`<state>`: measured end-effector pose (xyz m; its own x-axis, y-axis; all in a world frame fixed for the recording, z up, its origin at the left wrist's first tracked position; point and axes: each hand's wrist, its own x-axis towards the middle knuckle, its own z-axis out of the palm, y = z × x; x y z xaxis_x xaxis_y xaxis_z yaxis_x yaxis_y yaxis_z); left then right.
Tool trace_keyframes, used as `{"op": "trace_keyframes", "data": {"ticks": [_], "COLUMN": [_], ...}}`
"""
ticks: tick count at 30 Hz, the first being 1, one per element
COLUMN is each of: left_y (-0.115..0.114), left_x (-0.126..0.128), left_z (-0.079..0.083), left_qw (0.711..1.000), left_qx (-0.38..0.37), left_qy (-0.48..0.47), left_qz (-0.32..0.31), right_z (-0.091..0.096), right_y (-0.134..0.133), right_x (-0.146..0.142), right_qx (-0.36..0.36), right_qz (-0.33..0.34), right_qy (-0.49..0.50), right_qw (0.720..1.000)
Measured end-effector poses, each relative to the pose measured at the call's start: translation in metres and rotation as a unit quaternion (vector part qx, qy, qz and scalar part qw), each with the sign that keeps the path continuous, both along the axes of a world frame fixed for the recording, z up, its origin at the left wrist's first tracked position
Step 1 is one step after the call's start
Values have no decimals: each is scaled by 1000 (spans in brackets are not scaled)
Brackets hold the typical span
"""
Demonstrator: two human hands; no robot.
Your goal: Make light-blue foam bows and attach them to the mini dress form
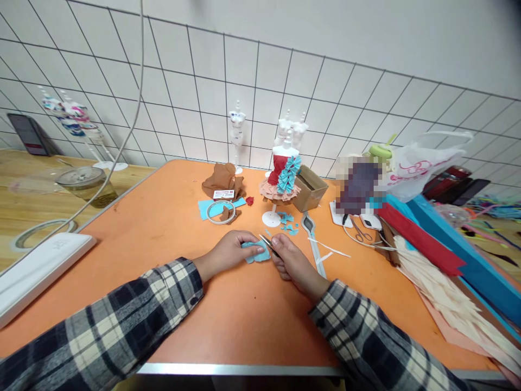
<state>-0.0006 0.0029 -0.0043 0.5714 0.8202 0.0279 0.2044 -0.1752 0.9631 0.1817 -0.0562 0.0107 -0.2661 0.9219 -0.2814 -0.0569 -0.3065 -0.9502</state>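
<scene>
My left hand [236,250] pinches a piece of light blue crepe paper [257,253] above the orange table. Close on its right, my right hand [291,258] is closed around small scissors [266,241], whose pointed blades reach the paper's edge. Just beyond both hands stands a miniature dress form [280,171] on a white round base, dressed in a red bodice, blue ruffles and a pink-and-brown skirt. Blue paper scraps [288,224] lie around its foot. The scissors' handles are mostly hidden inside my right fingers.
Behind are a cardboard box [311,189], brown paper [222,179] and a roll of tape [221,212]. To the right lie another pair of scissors [361,233], a cable and stacked coloured paper [435,282]. A long white device [44,266] and a cup [85,184] stand left.
</scene>
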Motion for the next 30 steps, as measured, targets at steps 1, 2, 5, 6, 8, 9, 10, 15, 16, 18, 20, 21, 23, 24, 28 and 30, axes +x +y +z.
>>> {"op": "trace_keyframes", "data": {"ticks": [1,2,5,6,8,9,10,15,16,18,20,21,23,24,28,30], "left_y": [0,-1,-4,-4,-5,-5,-5,0,1,2,2,3,5,7,22,31], "left_x": [0,1,2,3,4,4,5,5,5,3,0,-2,-5,-7,-19,-27], "left_z": [0,0,1,1,0,0,-1,-1,-1,1,3,3,4,4,1,-2], "left_qw": [1000,1000,999,998,997,997,996,987,985,984,986,987,987,986,970,964], "left_qx": [-1,3,41,55,70,68,64,117,128,138,132,124,110,109,155,169], "left_qy": [2,4,12,17,30,37,46,96,101,103,97,95,101,109,155,176], "left_qz": [7,11,9,10,19,25,32,54,54,47,41,41,53,62,101,109], "right_z": [0,-1,-4,-5,-9,-11,-13,-19,-19,-17,-15,-15,-16,-17,-20,-18], "right_y": [1,2,6,7,10,11,12,18,19,19,19,19,21,22,30,31], "right_x": [1,2,4,4,5,5,5,2,1,-1,-2,-2,-2,-1,2,2], "right_qx": [25,55,149,170,190,194,200,229,234,248,262,263,259,258,258,272], "right_qz": [-12,-20,-31,-36,-49,-54,-59,-103,-114,-134,-149,-154,-160,-163,-138,-111], "right_qy": [-19,-39,-105,-134,-188,-209,-224,-237,-241,-259,-271,-267,-256,-257,-376,-456], "right_qw": [999,998,983,976,962,957,952,938,935,924,914,914,918,917,879,840]}}
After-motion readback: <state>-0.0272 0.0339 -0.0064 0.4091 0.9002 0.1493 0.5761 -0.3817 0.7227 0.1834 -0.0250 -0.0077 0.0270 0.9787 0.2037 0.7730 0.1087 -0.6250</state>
